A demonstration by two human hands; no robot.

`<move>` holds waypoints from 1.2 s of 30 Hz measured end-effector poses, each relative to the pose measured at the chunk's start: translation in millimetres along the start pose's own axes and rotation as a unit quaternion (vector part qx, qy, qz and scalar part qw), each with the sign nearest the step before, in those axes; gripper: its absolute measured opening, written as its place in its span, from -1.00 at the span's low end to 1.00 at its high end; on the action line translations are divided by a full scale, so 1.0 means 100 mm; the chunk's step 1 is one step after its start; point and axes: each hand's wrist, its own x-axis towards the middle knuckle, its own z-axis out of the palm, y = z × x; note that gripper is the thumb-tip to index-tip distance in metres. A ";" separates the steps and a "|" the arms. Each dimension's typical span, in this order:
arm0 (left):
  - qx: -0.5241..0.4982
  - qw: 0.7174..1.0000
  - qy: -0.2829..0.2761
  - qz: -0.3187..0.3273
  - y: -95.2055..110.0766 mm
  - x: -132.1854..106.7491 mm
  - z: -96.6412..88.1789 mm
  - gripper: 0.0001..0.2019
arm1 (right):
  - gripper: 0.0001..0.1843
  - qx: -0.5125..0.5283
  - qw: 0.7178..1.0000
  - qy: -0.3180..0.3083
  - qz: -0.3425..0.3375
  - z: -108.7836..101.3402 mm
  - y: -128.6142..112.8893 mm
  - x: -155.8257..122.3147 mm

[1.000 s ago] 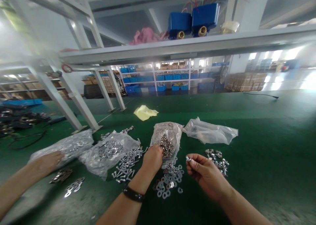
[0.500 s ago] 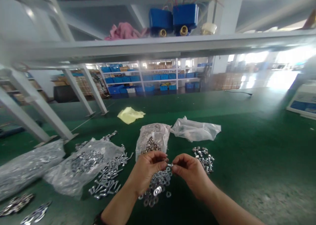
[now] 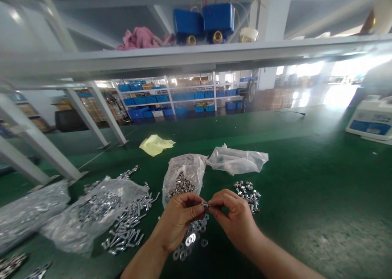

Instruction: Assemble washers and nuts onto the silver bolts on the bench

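Between my two hands is a small silver bolt [image 3: 204,204]. My left hand [image 3: 180,215] pinches it between thumb and forefinger. From the other side, the closed fingertips of my right hand [image 3: 234,213] grip its end; any smaller part there is hidden. Flat washers [image 3: 190,240] lie loose under my hands. Just behind my left hand, an open plastic bag [image 3: 196,164] holds small metal nuts [image 3: 183,184]. Loose bolts [image 3: 127,234] are heaped to the left. Beyond my right hand is a cluster of bolts with parts fitted on them [image 3: 249,195].
More plastic bags of metal parts [image 3: 94,209] lie on the left of the green tabletop [image 3: 294,177]. A crumpled clear bag [image 3: 239,160] and yellow paper [image 3: 156,144] are farther back. A white jug [image 3: 372,117] stands right. Overhead, a shelf [image 3: 190,57] carries blue boxes [image 3: 219,19].
My hands have come closer together, and the right fingers now press nearer the left fingertips at the bolt. The view has shifted slightly to the right.
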 end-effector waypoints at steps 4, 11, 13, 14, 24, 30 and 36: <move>-0.004 1.000 0.011 0.010 -0.02 0.01 0.02 -0.83 | -0.93 -0.021 0.999 -0.002 0.026 0.01 -0.01 0.00; 0.055 0.995 0.032 0.072 -0.14 0.05 0.05 -0.82 | -0.88 -0.053 0.993 -0.008 0.108 0.04 0.02 0.00; 0.061 0.995 0.035 0.069 -0.16 0.06 0.07 -0.83 | -0.87 -0.060 0.992 -0.006 0.111 0.04 0.04 -0.01; 0.052 0.996 0.038 0.063 -0.17 0.06 0.08 -0.83 | -0.88 -0.062 0.992 -0.001 0.108 0.04 0.05 -0.01; -0.067 0.997 0.040 0.002 -0.18 0.05 0.08 -0.77 | -0.91 -0.056 0.998 0.003 0.023 0.03 0.04 -0.01; -0.033 0.998 0.030 0.036 -0.19 0.03 0.13 -0.78 | -0.79 -0.111 0.991 -0.003 0.068 0.06 0.06 -0.01; 0.030 0.998 0.018 0.049 -0.23 0.03 0.16 -0.78 | -0.52 -0.104 0.978 -0.048 0.172 0.07 0.16 -0.04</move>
